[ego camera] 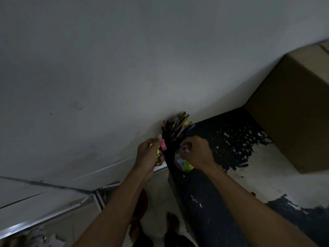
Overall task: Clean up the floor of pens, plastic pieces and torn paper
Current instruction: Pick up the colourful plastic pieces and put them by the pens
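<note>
Both bare forearms reach up from the bottom of the view, nearest the camera, toward a dark table edge against a pale wall. At the end of the left forearm, the left hand (149,154) has its fingers curled around a few small plastic pieces: a pink plastic piece (163,144) sticks out beside the thumb, and yellow-green plastic pieces (156,152) show between the fingers. Across a narrow gap, the right hand (195,151) is closed with its fingers bent inward on a small pale pinkish item (184,149); what that item is cannot be told in the dim light. Between and just beyond the two hands stands a black pen holder (168,141) bristling with a bunch of coloured pens and pencils (181,124), their tips fanned out toward the white painted wall (124,59). Below the right hand, more yellow and pink scraps (185,164) lie on the dark blue tabletop with flaking paint (222,139), whose worn patches show white. Farther right, a large brown cardboard box (292,107) sits on that surface against the wall. Lower down, a bare foot (172,222) stands on the pale tiled floor (160,193), and torn paper pieces (44,237) lie blurred in the bottom left corner.
</note>
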Motion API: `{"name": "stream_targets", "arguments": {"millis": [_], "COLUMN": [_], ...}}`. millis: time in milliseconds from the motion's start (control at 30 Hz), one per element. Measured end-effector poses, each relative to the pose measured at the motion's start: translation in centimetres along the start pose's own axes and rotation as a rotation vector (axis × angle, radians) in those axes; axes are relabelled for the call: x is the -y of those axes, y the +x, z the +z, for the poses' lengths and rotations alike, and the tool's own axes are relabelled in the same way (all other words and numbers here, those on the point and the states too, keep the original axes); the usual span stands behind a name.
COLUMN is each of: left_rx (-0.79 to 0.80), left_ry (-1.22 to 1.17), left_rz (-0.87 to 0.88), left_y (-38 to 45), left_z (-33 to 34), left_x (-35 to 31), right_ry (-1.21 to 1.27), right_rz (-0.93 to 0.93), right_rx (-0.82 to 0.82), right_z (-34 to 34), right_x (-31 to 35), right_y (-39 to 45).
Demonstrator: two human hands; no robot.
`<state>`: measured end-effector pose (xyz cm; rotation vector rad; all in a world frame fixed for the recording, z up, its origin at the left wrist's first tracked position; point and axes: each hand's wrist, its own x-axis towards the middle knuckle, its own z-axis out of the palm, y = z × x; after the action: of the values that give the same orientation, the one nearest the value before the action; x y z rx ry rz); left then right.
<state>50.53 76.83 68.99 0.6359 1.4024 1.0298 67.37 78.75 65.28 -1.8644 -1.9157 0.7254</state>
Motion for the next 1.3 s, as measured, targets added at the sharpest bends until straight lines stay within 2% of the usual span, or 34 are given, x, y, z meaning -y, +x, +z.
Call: {"name": "stream_targets", "arguments": {"millis": [167,267,400,500,600,700,800,967,1300], "left_rx": [0.015,0.014,0.075,0.170,0.229,0.277,0.285,0.258,0.399], "left_ry": [0.032,0.085,0.222,0.517,0.982,1.399,1.581,1.610,1.353], "left_rz": [0.012,0.021,0.086,0.243,0.411,0.425,0.436,0.457,0.387], "left_y": [0.3,0.7,1.2,1.5,2.1,2.1,1.9,1.6,2.9], "left_z": [0.5,1.0,2.5,4.3,6.2,7.6,8.8,9.8,8.0], "left_x": [0.3,0.8,1.7,2.5,3.3,3.5,3.0,2.9,3.4], "right_ry": [0.121,0.235,0.380,0.496,0.652,0.764,0.834,0.910,0.945], "right_rz": [-0.070,-0.112,0.111,0.253,0.360,0.431,0.452,0.478,0.468], "right_rx": [-0.065,-0.163,-0.322,-0.305,-0.286,-0.270,-0.258,-0.247,-0.229], "right_z": [1.1,0.9,0.0,0.0,0.3,0.8,0.9,1.1,1.7], "right_x": [-0.5,-0.9,-2.0,-2.9,-4.0,-4.4,-4.5,-5.0,-5.1], "right_y": [-0.4,-1.0,-1.6,-1.9,-2.0,-2.1,-2.1,-2.1,-1.8]}}
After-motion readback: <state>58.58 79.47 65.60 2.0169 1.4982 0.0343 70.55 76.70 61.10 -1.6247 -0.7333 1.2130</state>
